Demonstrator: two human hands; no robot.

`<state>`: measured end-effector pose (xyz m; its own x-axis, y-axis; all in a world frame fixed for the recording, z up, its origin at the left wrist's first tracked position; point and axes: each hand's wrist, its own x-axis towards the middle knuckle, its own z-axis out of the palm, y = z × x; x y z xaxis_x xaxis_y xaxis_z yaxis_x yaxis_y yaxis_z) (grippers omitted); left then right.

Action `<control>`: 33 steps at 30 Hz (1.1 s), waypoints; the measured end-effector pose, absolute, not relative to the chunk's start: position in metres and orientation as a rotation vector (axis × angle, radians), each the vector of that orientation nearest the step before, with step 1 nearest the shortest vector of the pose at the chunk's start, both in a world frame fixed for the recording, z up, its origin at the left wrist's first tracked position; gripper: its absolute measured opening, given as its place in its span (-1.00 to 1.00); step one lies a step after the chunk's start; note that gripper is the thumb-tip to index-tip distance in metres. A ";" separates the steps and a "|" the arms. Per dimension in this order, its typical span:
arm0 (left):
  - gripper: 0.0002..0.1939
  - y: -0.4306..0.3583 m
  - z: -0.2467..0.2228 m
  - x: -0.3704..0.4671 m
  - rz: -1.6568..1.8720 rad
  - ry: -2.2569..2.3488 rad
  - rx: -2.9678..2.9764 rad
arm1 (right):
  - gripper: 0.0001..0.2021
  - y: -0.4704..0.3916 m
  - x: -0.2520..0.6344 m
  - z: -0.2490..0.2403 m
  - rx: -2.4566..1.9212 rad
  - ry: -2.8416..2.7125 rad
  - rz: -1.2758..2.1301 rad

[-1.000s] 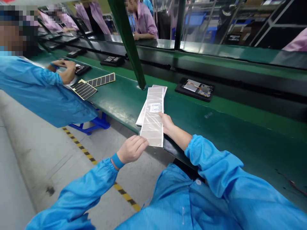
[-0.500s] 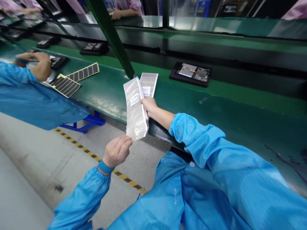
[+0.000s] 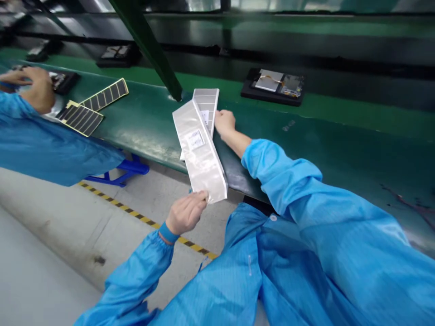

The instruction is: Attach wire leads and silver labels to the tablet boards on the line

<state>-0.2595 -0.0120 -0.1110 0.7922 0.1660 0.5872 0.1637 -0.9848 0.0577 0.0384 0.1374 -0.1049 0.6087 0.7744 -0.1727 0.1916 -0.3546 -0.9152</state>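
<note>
My left hand (image 3: 186, 210) pinches the lower end of a long, pale grey strip sheet (image 3: 204, 158), glossy, with a white printed label (image 3: 195, 140) on it. The sheet slants over the bench's front edge and lies across a second, similar grey sheet (image 3: 208, 97). Part of that second sheet is covered by the first. My right hand (image 3: 225, 123) is closed at the right edge of the second sheet; its fingertips are curled away, so what they hold, if anything, is hidden.
On the green bench (image 3: 322, 149), an opened tablet-like device in a black tray (image 3: 273, 86) sits behind my right hand. A slanted green post (image 3: 149, 45) stands behind the sheets. At left, a co-worker's hand (image 3: 39, 88) is near dark strip sheets (image 3: 83, 118). Thin wires (image 3: 404, 201) lie right.
My right hand has let go of the front sheet and moved up and right to the rear sheet's edge. My left hand has shifted right with the front sheet's lower end.
</note>
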 end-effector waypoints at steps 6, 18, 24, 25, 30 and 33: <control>-0.80 -0.002 -0.104 -0.242 1.038 0.575 2.945 | -0.72 0.051 0.043 -0.068 -1.715 -1.433 0.696; -0.91 -0.023 -0.079 -0.192 0.772 0.645 2.967 | -0.77 -0.106 0.007 -0.053 -1.813 -2.208 0.226; -0.91 -0.035 -0.071 -0.181 0.736 0.641 2.941 | -0.76 -0.112 0.000 -0.065 -1.797 -2.169 0.121; -0.90 -0.036 -0.071 -0.179 0.730 0.648 2.945 | -0.74 -0.111 -0.001 -0.068 -1.810 -2.160 0.124; -0.86 -0.033 -0.078 -0.181 0.764 0.621 2.976 | -0.78 -0.097 0.010 -0.080 -1.906 -2.010 0.202; -0.90 -0.029 -0.083 -0.194 0.862 0.669 2.943 | -0.78 -0.085 0.035 -0.090 -1.928 -1.803 0.324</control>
